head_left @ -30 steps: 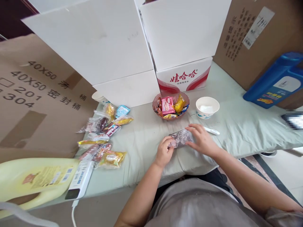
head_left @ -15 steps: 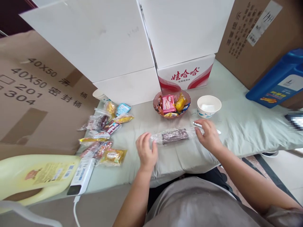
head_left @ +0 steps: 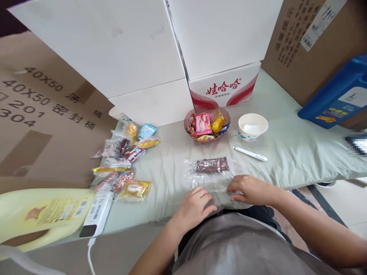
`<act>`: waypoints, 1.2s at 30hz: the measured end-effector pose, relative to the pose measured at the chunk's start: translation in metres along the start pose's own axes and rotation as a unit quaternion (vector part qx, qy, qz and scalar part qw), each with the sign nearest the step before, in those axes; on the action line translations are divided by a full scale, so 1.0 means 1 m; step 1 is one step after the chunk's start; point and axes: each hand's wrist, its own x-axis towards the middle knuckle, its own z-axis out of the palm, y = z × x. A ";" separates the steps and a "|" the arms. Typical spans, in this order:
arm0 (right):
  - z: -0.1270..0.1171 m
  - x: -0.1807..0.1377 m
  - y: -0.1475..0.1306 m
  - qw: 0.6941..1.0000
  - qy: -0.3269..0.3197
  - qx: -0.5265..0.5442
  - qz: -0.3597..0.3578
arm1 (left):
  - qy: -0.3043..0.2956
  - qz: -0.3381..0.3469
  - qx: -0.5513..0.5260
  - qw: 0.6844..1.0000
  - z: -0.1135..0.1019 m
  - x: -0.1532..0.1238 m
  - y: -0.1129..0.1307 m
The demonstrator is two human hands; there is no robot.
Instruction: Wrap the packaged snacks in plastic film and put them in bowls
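Observation:
A brown wrapped snack bar (head_left: 212,165) lies on a spread sheet of clear plastic film (head_left: 190,177) in the middle of the cloth-covered table. My left hand (head_left: 195,208) rests at the film's near edge, fingertips touching it and thumb stretched apart. At the near right corner of the film is my right hand (head_left: 249,189), palm down, fingers extended on the plastic and thumb a little apart from them. Just beyond the film, to the right, sits a white utility knife or pen-like tool (head_left: 250,153). Neither hand touches the bar.
Behind the bar stands a pink glass bowl (head_left: 187,133) of wrapped snacks, with a paper cup (head_left: 253,128) beside it. Bagged snacks (head_left: 136,189) pile up at left, near a white power bank (head_left: 97,214) and a yellow jug (head_left: 43,214). Boxes (head_left: 225,89) wall the back; a blue bottle (head_left: 338,95) is right.
The plastic film was a narrow strip around the bar and now lies spread out toward me. Both hands have moved nearer my body, the left also rightward.

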 end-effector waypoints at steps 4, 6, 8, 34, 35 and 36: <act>-0.001 0.012 -0.008 0.986 0.035 -0.105 0.125 | 0.057 -0.059 0.064 0.995 0.001 0.022 -0.010; -0.003 0.020 -0.006 0.970 0.124 -0.148 0.149 | 0.086 -0.052 0.113 0.988 0.000 0.037 -0.017; -0.004 0.025 -0.002 0.952 0.204 -0.172 0.151 | 0.094 -0.045 0.142 0.984 0.000 0.051 -0.023; 0.036 0.047 0.065 0.935 0.275 -0.181 0.129 | 0.123 -0.327 -0.339 0.873 -0.058 0.067 -0.081; 0.035 0.047 0.064 0.935 0.276 -0.177 0.131 | 0.166 -0.348 -0.386 0.838 -0.070 0.071 -0.085; 0.034 0.047 0.063 0.936 0.276 -0.174 0.133 | 0.205 -0.357 -0.421 0.808 -0.081 0.078 -0.087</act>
